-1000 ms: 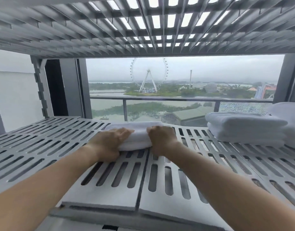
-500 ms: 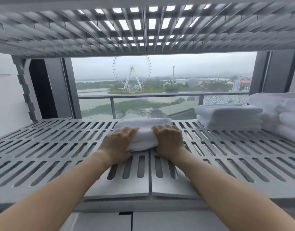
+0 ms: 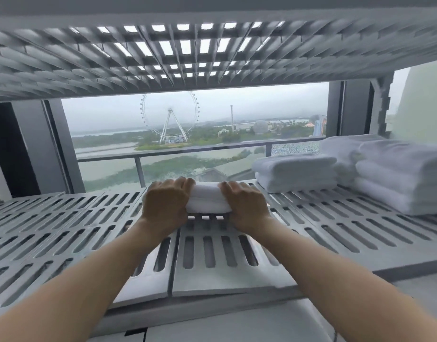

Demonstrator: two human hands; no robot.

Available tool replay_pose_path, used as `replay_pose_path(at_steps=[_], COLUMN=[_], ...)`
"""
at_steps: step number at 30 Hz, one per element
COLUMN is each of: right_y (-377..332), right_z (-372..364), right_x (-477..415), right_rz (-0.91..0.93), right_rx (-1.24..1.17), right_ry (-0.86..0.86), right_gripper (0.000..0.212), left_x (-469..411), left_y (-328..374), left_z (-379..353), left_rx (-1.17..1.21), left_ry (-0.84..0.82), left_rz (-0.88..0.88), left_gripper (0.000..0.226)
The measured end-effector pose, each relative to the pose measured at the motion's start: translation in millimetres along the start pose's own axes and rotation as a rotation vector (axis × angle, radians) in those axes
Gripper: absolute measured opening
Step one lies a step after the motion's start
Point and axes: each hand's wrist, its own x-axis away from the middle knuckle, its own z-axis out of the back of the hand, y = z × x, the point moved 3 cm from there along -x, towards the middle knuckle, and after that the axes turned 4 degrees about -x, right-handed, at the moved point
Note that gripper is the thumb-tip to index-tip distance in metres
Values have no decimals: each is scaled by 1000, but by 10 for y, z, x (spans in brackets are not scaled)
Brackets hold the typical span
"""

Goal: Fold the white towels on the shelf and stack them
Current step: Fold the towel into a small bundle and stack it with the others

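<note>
The person is holding a folded towel point(image 3: 207, 198) by its 2 short ends, roughly at the middle of the slatted shelf point(image 3: 360, 230). The left hand point(image 3: 166, 204) is wrapping its grip round the left end with fingers curling over the top, and the right hand point(image 3: 245, 206) is doing the same at the right end, so both grips are closing on the cloth. Whether the bundle is resting on the slats or riding just clear of them is hard to tell. To the right, well apart from it, a low stack point(image 3: 295, 172) of what looks like 2 folded towels is lying toward the back of the shelf, and just beside that a taller pile point(image 3: 404, 176) is sitting nearer the front right. Judging from this, the step in hand is carrying the folded towel across to a stack. Doing it well is probably meaning pressing evenly from both ends so the layers are not fanning open, lifting it clear of the slots rather than dragging it, staying low under the upper shelf point(image 3: 187, 50), and setting it down square on the low stack, edges lining up, before either grip is loosening.
</note>
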Motion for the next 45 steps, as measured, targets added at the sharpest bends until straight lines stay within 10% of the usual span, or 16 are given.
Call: replay_pose_path(at_steps=[12, 37, 45], right_y=[1716, 3788, 3822], right_z=[907, 467, -51], right_x=[-220, -1229, -1040], right_rz=[115, 209, 244], right_rx=[142, 370, 274], right_ry=[271, 161, -243], right_gripper=[56, 45, 45], left_x=[-1323, -3151, -2747], left_y=[1083, 2144, 2288], left_z=[471, -504, -981], left_rx=[49, 53, 182], left_ry=[250, 269, 116], left_rz=[72, -2, -107], left_gripper=[44, 44, 50])
